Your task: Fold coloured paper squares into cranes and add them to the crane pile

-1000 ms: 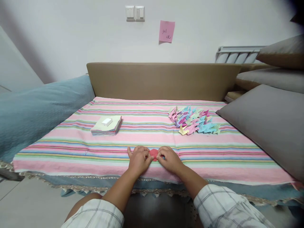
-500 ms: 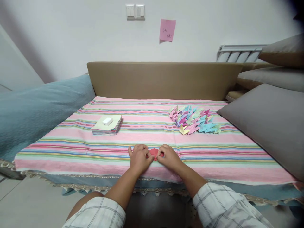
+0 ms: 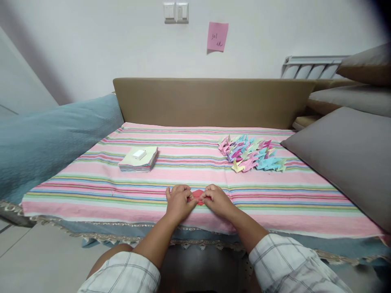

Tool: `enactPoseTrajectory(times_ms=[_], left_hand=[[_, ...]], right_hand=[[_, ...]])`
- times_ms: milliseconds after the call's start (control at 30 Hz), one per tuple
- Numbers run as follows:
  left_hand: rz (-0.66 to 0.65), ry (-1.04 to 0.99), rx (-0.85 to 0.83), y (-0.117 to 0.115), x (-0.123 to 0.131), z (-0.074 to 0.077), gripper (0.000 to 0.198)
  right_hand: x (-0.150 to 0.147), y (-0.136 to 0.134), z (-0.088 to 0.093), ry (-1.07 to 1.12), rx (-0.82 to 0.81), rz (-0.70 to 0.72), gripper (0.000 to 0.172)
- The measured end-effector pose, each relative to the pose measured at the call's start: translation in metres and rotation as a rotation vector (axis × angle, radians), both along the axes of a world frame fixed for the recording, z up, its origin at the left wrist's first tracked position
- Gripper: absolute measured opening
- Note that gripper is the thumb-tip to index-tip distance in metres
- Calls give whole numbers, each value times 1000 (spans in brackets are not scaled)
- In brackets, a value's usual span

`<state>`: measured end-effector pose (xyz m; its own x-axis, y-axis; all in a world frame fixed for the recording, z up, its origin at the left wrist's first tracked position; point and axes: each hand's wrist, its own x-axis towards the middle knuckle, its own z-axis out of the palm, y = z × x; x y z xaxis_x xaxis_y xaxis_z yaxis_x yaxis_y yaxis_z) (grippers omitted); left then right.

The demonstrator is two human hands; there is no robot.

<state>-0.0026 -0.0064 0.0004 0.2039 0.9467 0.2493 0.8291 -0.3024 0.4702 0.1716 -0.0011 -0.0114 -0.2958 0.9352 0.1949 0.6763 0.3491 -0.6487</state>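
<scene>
A small piece of folded red paper (image 3: 198, 193) lies on the striped cloth close to the front edge, between my two hands. My left hand (image 3: 180, 202) pinches its left side with thumb and forefinger, while the little finger sticks out. On the right side, my right hand (image 3: 215, 199) has its thumb and fingers closed on the paper. Fingers cover parts of both sides, so the folds there are hidden. Beyond my right hand lies a cluster of colourful folded paper cranes (image 3: 250, 154).
A stack of square coloured paper (image 3: 137, 163) sits at the left, a small white block (image 3: 139, 154) on top. The striped cloth (image 3: 91, 191) covers the seat. Grey cushions (image 3: 345, 158) border the right, a blue armrest (image 3: 61, 134) the left, a brown backrest (image 3: 210, 101) the rear.
My right thumb and fingertips have shifted slightly on the red paper. Both hands stay in nearly the same place; the view has moved a little.
</scene>
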Motion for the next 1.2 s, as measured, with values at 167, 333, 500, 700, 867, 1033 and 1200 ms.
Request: enactPoseTrajectory(times_ms=[167, 333, 500, 700, 867, 1033, 1200], left_hand=[[-19, -29, -5, -1, -6, 1, 9], [-51, -13, -12, -2, -6, -2, 9], [-133, 96, 114, -7, -7, -8, 23], [-198, 155, 244, -12, -9, -14, 26], [-168, 149, 300, -15, -7, -14, 21], [-135, 146, 289, -23, -1, -12, 20], [-123, 134, 282, -27, 5, -12, 9]], right_hand=[[1, 0, 1, -36, -1, 20, 17], [2, 1, -1, -40, 0, 31, 18], [4, 1, -2, -44, 10, 46, 18], [4, 2, -3, -38, 13, 51, 19], [4, 1, -2, -37, 16, 59, 19], [4, 0, 0, -49, 12, 60, 19], [3, 0, 0, -42, 17, 63, 19]])
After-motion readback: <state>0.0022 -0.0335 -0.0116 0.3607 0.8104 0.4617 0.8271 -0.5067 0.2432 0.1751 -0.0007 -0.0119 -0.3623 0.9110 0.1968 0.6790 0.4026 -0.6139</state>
